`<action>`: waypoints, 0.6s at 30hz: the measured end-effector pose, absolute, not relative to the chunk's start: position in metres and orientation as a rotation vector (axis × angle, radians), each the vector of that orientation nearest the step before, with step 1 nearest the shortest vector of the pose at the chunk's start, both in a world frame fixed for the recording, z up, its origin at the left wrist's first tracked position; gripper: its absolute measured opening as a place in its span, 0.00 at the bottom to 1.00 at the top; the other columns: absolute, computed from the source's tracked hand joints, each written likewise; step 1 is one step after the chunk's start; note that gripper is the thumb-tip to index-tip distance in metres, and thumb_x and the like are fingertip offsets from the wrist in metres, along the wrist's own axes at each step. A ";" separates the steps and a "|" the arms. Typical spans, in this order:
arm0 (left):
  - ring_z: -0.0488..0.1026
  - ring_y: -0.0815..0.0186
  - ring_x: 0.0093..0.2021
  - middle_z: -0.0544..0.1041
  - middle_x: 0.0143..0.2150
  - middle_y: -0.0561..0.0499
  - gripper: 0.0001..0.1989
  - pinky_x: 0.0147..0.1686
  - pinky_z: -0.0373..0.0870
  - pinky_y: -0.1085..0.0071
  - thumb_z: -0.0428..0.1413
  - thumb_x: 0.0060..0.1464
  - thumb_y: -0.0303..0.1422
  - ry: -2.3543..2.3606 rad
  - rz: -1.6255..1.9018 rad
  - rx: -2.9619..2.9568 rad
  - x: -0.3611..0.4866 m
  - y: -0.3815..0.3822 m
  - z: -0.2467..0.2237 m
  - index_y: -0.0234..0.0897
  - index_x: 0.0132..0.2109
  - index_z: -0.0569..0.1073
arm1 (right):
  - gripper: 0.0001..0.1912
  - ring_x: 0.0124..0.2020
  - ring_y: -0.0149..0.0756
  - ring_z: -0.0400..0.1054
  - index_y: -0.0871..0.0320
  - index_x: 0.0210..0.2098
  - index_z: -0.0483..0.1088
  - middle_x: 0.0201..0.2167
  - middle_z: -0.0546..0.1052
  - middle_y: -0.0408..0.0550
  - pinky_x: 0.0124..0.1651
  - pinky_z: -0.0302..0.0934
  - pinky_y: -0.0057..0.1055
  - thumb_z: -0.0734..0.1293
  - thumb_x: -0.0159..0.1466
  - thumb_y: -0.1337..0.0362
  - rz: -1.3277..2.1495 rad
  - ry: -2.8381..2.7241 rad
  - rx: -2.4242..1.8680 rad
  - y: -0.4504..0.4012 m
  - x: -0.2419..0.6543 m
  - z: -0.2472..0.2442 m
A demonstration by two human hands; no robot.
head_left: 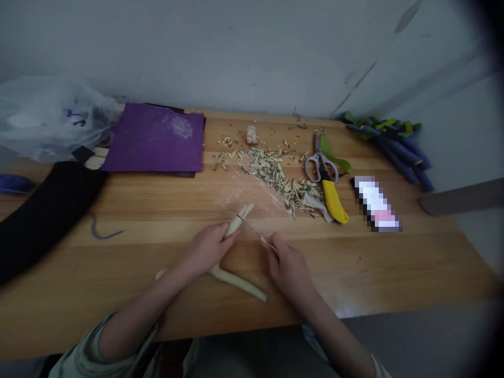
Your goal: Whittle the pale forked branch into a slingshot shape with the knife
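Note:
My left hand (212,244) is closed round one arm of a pale, peeled forked branch (242,286), above the table's front part. Its second arm slants toward the lower right, and another end shows beyond my left wrist. Pinched in my right hand (289,268) is a slim tool (262,239) with a whitish handle and a thin shaft. The shaft's tip meets a dark line around the branch near its upper end. Whether it is a file or a blade, I cannot tell.
Wood shavings (275,176) lie beyond my hands. To their right are scissors (321,163) and a yellow-handled cutter (334,202). A phone (376,205) and bundled sticks (394,139) are farther right. Purple sheet (157,139), black cloth (51,210) and plastic bag (55,118) occupy the left.

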State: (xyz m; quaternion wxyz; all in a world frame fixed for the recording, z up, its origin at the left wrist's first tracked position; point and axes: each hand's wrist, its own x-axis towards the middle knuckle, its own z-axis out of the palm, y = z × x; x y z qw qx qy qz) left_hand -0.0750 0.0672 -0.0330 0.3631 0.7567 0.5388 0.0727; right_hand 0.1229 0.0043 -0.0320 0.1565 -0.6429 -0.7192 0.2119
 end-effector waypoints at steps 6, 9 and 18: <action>0.67 0.66 0.28 0.70 0.26 0.52 0.17 0.27 0.58 0.72 0.40 0.56 0.42 1.408 0.207 1.918 -0.079 0.071 -0.034 0.37 0.28 0.64 | 0.08 0.19 0.31 0.65 0.55 0.28 0.58 0.19 0.70 0.42 0.21 0.54 0.24 0.55 0.62 0.60 0.672 -1.941 -1.874 -0.017 0.155 -0.030; 0.67 0.66 0.30 0.72 0.28 0.51 0.16 0.29 0.59 0.72 0.41 0.56 0.42 1.371 0.211 1.939 -0.078 0.070 -0.032 0.37 0.30 0.65 | 0.09 0.19 0.32 0.65 0.55 0.27 0.57 0.18 0.70 0.43 0.22 0.53 0.25 0.54 0.63 0.61 0.668 -2.007 -1.860 -0.009 0.142 -0.029; 0.67 0.65 0.29 0.71 0.27 0.52 0.16 0.29 0.58 0.71 0.41 0.56 0.42 1.388 0.203 1.916 -0.079 0.070 -0.029 0.38 0.30 0.66 | 0.08 0.18 0.32 0.65 0.54 0.27 0.55 0.17 0.70 0.41 0.21 0.53 0.25 0.54 0.62 0.62 0.612 -2.029 -1.909 -0.020 0.154 -0.025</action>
